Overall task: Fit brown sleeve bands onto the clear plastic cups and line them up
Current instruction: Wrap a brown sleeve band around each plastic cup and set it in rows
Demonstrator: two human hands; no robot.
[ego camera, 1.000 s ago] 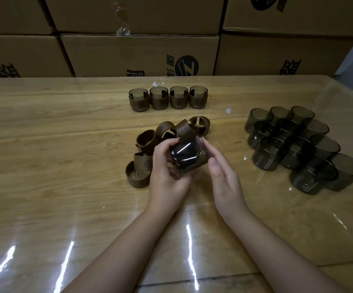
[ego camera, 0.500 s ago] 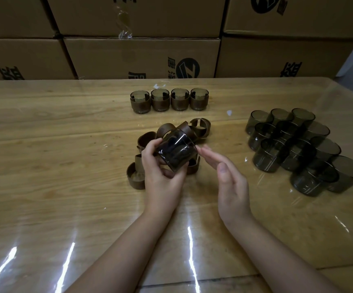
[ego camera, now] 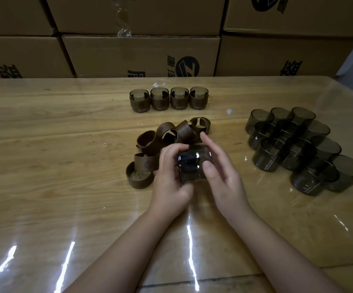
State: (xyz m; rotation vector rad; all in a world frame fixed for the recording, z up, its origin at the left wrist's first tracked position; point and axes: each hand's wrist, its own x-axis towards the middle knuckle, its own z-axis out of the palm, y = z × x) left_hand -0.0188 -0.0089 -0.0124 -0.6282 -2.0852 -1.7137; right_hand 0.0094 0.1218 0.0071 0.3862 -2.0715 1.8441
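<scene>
A smoky clear plastic cup [ego camera: 192,166] lies on its side between my hands, low over the table. My left hand [ego camera: 170,172] grips it from the left with curled fingers. My right hand [ego camera: 219,168] holds its right side, thumb on the front wall, fingers extended over the top. Just behind them lies a loose pile of brown sleeve bands [ego camera: 150,144]. Several cups with bands fitted [ego camera: 169,100] stand in a row further back. Whether a band sits on the held cup is hidden by the hands.
A cluster of several bare smoky cups [ego camera: 298,149] stands at the right on the wooden table [ego camera: 44,155], which has a glossy clear cover. Stacked cardboard boxes [ego camera: 139,53] form a wall along the far edge.
The cup has come down and toward me, tipped more on its side. My right hand, which was open beside it, has closed in onto its right side.
</scene>
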